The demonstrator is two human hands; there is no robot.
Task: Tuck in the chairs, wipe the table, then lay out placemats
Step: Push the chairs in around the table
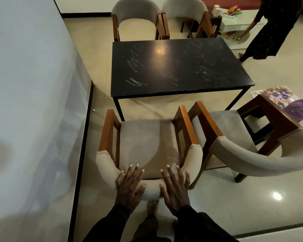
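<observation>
Glossy floor tiles (217,198) are hiding chair (147,142) legs; left hand (129,187) and right hand (175,189) are lying flat, fingers splayed, on its padded curved backrest.

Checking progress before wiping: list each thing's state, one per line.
Near left chair: pulled out, both hands on backrest.
Near right chair: pulled out, angled.
Far chairs: not tucked.
Black table: chalk-like scribbles, unwiped.
Left hand: flat, open.
Right hand: flat, open.

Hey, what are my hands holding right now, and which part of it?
Both hands, left hand and right hand, rest flat on the near chair, on the padded top of its curved backrest. Fingers are spread, not wrapped round it.
</observation>
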